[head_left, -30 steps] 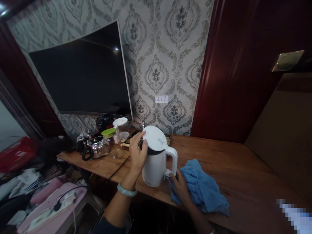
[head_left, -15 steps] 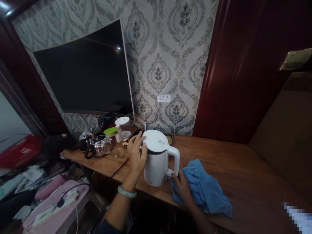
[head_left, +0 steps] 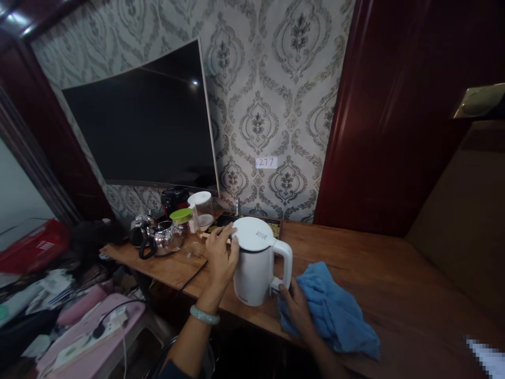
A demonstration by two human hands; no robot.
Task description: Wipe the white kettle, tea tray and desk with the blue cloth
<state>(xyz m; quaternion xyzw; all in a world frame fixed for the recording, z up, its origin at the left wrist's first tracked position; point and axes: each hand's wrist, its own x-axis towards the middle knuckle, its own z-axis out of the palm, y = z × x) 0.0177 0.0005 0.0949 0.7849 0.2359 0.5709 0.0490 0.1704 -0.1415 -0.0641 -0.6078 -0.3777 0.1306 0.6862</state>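
Observation:
A white electric kettle (head_left: pixel 253 278) stands upright near the front edge of the wooden table, its handle to the right. Its round white lid (head_left: pixel 252 233) lies down on the top. My left hand (head_left: pixel 221 253) rests against the lid's left rim with fingers apart, a pale bangle on its wrist. My right hand (head_left: pixel 294 301) is closed at the lower end of the handle (head_left: pixel 288 263), thumb at the small tab there; its other fingers are partly hidden. A crumpled blue cloth (head_left: pixel 333 310) lies just beside and under the right hand.
Left on the wooden table (head_left: pixel 379 263) stand a shiny teapot (head_left: pixel 161 239), a green-lidded glass jug (head_left: pixel 182 216) and a white-lidded clear container (head_left: pixel 201 198). Behind the kettle are a dark tray (head_left: pixel 275 227) and a small tap (head_left: pixel 237 205). A pink stool (head_left: pixel 132 310) holds a power strip (head_left: pixel 79 345).
The dark gap under the kettle's lid has narrowed, with the left hand still at its rim. The view has shifted slightly; both hands stay almost in place.

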